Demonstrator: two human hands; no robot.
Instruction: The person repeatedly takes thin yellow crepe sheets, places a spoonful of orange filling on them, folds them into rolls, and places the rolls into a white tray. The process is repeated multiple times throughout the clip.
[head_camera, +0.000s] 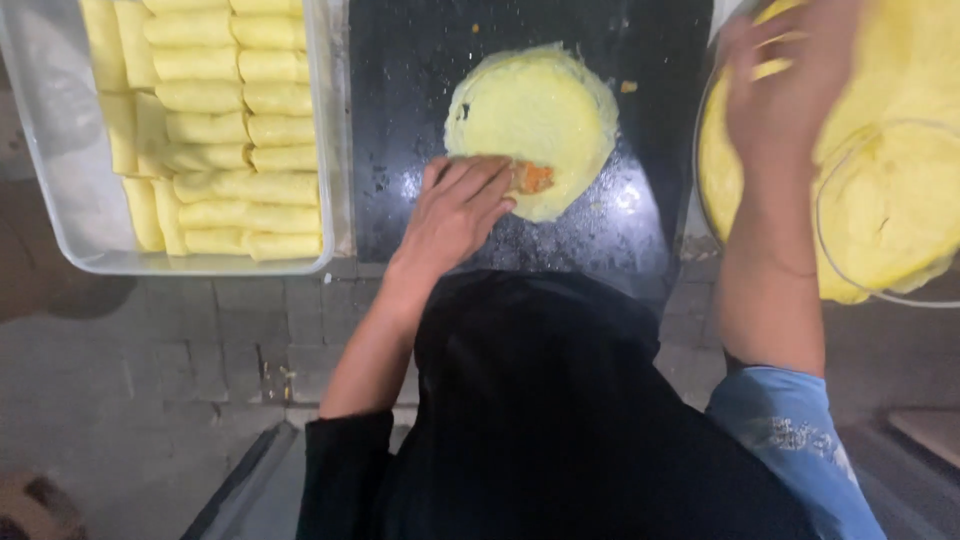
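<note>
Head view, looking straight down. A round yellow crepe (535, 125) lies flat on a dark board (400, 120) at the centre of the table (180, 340), which has a grey tiled surface. An orange filling (533, 177) sits on the crepe at its 6 o'clock edge. The left hand (455, 215) rests palm down at about 7 o'clock of the crepe, fingers together and nearly flat, their tips pressing the near edge of the crepe just beside the filling; it grips nothing. At 3 o'clock of the board a stack of yellow crepes (880, 200) lies in a round dish, with a clear rim over its lower part. The right hand (785, 85) is over this stack at its 10 o'clock side, fingers spread and blurred by motion; whether it holds a crepe cannot be told. At 9 o'clock of the board a clear rectangular tray (60, 190) holds rows of rolled yellow crepes (235, 130), packed touching one another.

Handling, as a judgement: the crepe looks thin, soft, light and easily torn. It is best taken at the near edge with flat fingertips rather than pinched.
</note>
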